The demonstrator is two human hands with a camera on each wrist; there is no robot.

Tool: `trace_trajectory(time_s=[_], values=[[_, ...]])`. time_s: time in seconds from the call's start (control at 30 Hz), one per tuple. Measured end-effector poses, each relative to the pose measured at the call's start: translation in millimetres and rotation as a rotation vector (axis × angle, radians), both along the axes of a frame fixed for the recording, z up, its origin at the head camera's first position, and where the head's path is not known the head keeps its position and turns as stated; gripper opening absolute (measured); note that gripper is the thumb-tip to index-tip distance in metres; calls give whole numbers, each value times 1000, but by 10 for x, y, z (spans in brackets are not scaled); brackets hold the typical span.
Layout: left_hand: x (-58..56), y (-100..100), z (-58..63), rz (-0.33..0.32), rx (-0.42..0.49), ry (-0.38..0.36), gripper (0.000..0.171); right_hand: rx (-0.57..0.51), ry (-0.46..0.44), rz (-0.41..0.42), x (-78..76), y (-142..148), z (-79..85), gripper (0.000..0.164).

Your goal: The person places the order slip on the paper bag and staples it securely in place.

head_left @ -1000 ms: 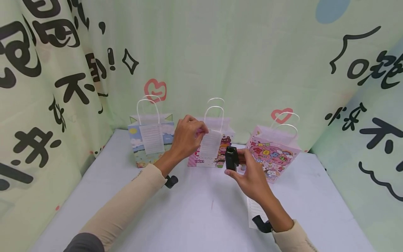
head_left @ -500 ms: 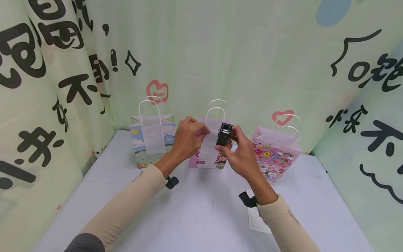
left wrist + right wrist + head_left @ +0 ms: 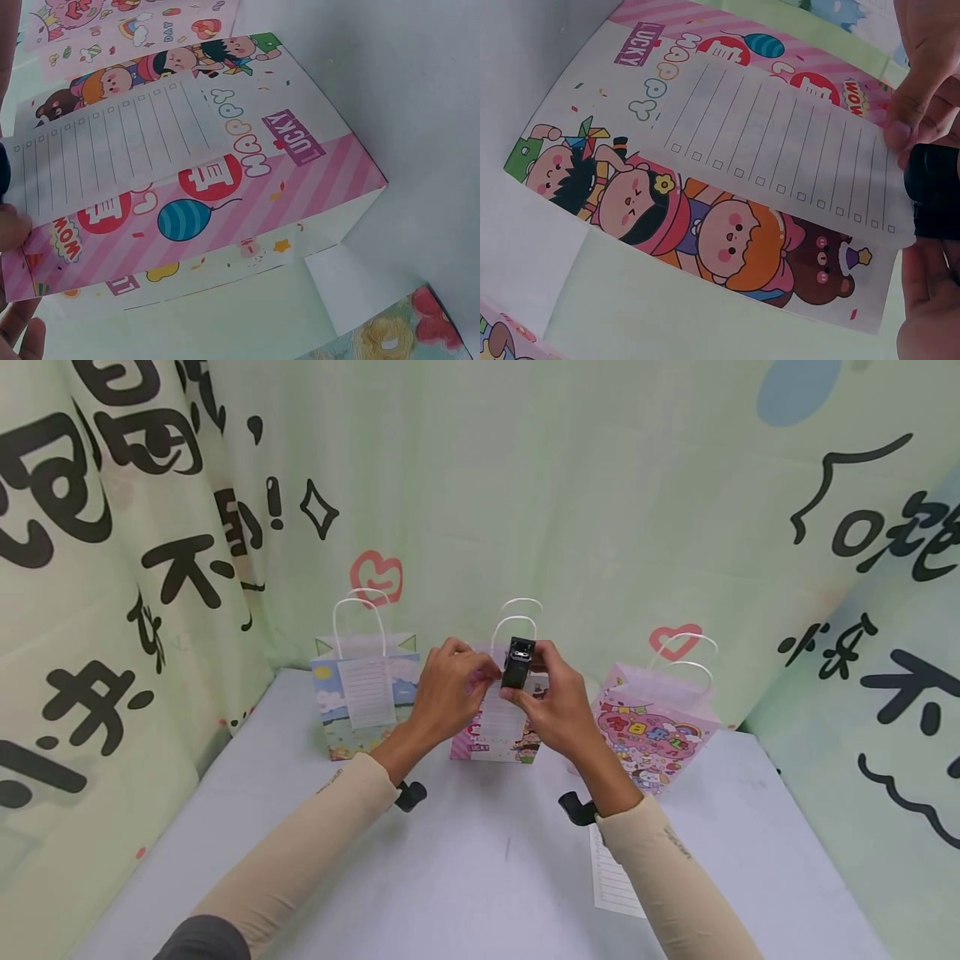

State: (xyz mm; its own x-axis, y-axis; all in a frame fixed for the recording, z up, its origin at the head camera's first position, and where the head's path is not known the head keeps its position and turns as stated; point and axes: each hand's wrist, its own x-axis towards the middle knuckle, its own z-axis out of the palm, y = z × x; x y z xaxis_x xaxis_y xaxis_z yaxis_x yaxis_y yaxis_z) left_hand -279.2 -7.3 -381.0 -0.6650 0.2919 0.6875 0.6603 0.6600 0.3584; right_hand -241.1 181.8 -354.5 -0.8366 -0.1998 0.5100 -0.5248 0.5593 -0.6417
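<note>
Left of the left hand's fingers: one blue landscape bag [image 3: 335, 731], white handles up, a ruled card [image 3: 367, 695] on its front. Right of the right hand's fingers: one pink cartoon bag [image 3: 652, 735], tilted. Below them, nearer the person: one loose ruled sheet [image 3: 613, 881] on the white table [image 3: 472, 877], the right sleeve [image 3: 660, 860] across part of it. Behind all: one printed curtain [image 3: 600, 527].

Obscured: the upper part of the middle bag [image 3: 330, 172], behind both hands and the stapler. Whether the stapler's mouth encloses paper cannot be told. The left fingers behind the bag are partly cut off in the left wrist view.

Fingers: left hand [image 3: 452, 687], thumb and fingers pinching the lined sheet [image 3: 780, 150] to the middle bag's top edge, directly beneath them. Right hand [image 3: 558, 697], thumb and fingers gripping one black stapler [image 3: 518, 662] at the sheet's top end, just beside the left fingertips.
</note>
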Motion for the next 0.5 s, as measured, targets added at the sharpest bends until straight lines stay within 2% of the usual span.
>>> trace_trajectory(time_s=[0.23,0.5], values=[[-6,8,-2,-7,-2,9,9,27,-16,-11,-55,10,-29,56],[9,1,17,4,-4,-3,11,5,-42,-8,-105,23,-59,53]])
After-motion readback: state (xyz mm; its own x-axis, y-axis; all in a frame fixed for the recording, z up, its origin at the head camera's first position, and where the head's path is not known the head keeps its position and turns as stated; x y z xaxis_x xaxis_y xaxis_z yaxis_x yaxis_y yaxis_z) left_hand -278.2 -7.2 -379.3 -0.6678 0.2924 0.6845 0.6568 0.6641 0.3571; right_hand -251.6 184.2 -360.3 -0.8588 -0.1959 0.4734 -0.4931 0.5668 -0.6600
